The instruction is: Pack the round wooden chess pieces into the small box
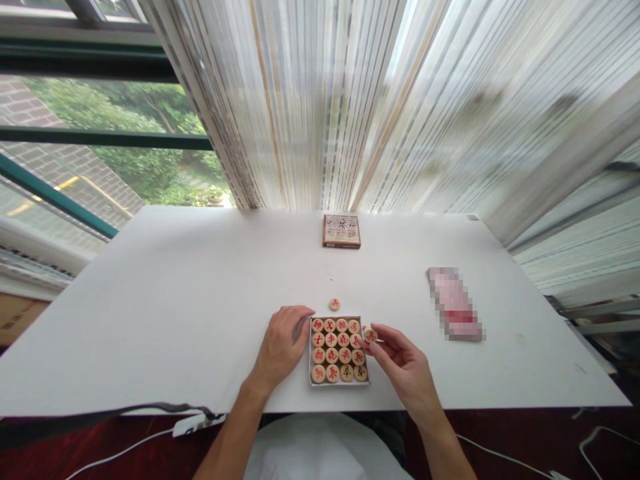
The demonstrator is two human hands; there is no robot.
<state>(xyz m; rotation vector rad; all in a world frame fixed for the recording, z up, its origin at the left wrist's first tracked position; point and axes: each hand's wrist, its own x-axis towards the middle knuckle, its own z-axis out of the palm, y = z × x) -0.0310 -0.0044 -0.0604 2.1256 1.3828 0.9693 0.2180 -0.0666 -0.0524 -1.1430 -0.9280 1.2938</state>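
Observation:
A shallow square box (340, 385) with light edges sits near the table's front edge, holding rows of round wooden Chinese chess pieces. Most bear red characters; the two at the near right have black ones. My left hand (283, 340) rests at the box's upper left corner, thumb and fingers apart, seeming to touch its edge. Between the thumb and fingers of my right hand (405, 367) is a red-marked chess piece (371, 335), held at the box's right edge. Another red-marked piece (335, 304) lies on the table just beyond the box.
The white table (200, 300) stands against a curtained window. A flat printed box (341, 231) lies near the far edge. To the right is a blurred-out pink object (456, 303). A black strap (165, 407) and a white power strip (193, 425) are at the front left.

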